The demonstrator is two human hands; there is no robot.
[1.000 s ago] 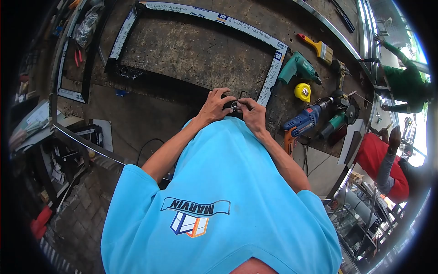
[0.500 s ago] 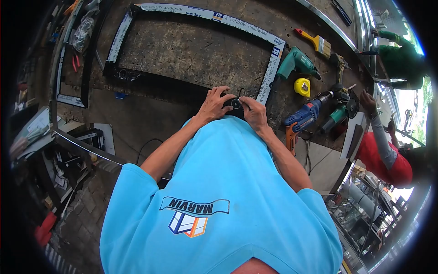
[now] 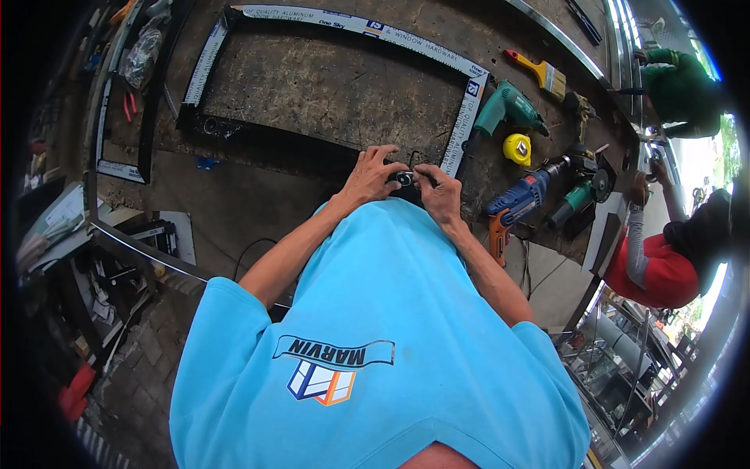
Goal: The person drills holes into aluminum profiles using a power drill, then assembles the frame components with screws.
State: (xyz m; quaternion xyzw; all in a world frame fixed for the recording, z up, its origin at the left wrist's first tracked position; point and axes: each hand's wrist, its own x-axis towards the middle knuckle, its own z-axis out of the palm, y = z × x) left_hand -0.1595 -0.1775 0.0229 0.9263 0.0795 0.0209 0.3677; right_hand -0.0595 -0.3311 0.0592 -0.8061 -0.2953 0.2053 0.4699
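Note:
A black aluminium window frame (image 3: 273, 137), with printed protective tape on several sides, lies on the workbench. At its near right corner, my left hand (image 3: 368, 177) grips the near bar, thumb and forefinger bent around a small round fitting (image 3: 404, 178). The fitting looks dark with a bright metallic part; its exact kind is too small to tell. Just right of it, my right hand (image 3: 440, 192) has its fingertips pinched at the fitting's edge. What is between those fingertips is hidden. A thin bent black piece (image 3: 414, 159) shows just beyond my hands.
To the right lie a green drill (image 3: 504, 108), a yellow tape measure (image 3: 517, 148), a paintbrush (image 3: 539, 72), a blue drill (image 3: 525, 195) and an angle grinder (image 3: 582, 195). Another frame (image 3: 144, 94) lies left. Two other people, in red (image 3: 656, 273) and green (image 3: 687, 98), are at right.
My right hand has shifted slightly right, and the round fitting now shows a brighter face. My left hand stays put. The person in red has moved their hands and leaned forward.

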